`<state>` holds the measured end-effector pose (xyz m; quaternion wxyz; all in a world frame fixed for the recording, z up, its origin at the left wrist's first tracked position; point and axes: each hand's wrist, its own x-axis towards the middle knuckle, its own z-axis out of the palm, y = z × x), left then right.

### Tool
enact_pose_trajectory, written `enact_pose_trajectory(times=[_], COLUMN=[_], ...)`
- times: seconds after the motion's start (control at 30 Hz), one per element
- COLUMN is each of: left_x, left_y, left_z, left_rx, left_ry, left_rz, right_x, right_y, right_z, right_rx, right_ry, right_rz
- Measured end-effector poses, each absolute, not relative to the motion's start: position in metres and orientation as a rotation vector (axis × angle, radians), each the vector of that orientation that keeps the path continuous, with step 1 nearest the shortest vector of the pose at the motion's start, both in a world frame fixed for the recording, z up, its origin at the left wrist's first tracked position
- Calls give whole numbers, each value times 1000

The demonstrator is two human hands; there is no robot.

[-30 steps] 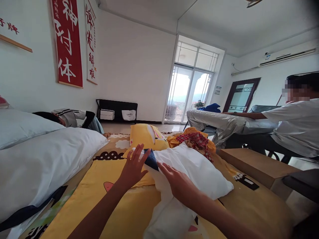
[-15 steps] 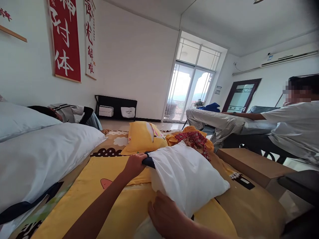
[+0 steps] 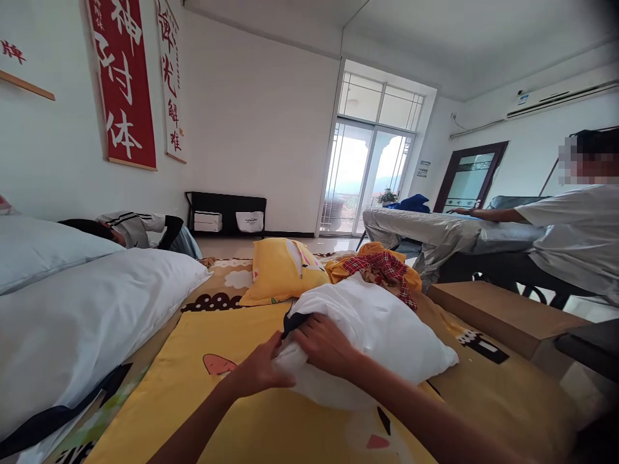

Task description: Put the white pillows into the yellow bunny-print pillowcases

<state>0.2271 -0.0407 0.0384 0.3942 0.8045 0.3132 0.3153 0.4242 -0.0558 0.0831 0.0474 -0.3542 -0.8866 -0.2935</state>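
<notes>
White pillow (image 3: 406, 335) lies on yellow bedding (image 3: 227, 412), right in front; bedding carries weight, so both hands free for its edge. Right hand (image 3: 322, 341): grip curled over, pinching dark trim (image 3: 291, 322), probably so slack cloth doesn't slip. Left hand (image 3: 258, 368): thumb apart from fingers, at cloth's near end, likely steadying; can't tell if pinching.
</notes>
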Motion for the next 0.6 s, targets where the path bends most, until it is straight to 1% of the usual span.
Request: enact_pose_trajectory(times=[0.07, 0.13, 0.2, 0.27, 0.37, 0.47, 0.53, 0.6], left_x=[229, 236, 245, 253, 252, 236, 222, 213], left_y=[-42, -42, -43, -45, -50, -55, -58, -60], left_z=[32, 25, 18, 12, 8, 8, 2, -9], left_rx=[2101, 2112, 2148, 2209, 2219, 2199, 2259, 2337], left_ry=[883, 935, 895, 894, 998, 1085, 1163, 1209], left_rz=[853, 1011, 1140, 1215, 1302, 1388, 1258, 918], right_x=[422, 417, 413, 412, 421, 438, 457, 484], right_y=[-59, -66, -70, -68, -56, -47, -48, -53], right_z=[89, 95, 97, 97, 95, 103, 121, 152], right_rx=[-1092, -1079, -1032, -1019, -1204, -1439, -1555, -1690], right_ry=[-2687, -2600, -2536, -2604, -2731, -2589, -2402, -2193], right_rz=[-925, -999, -1004, -877, -609, -515, -507, -539])
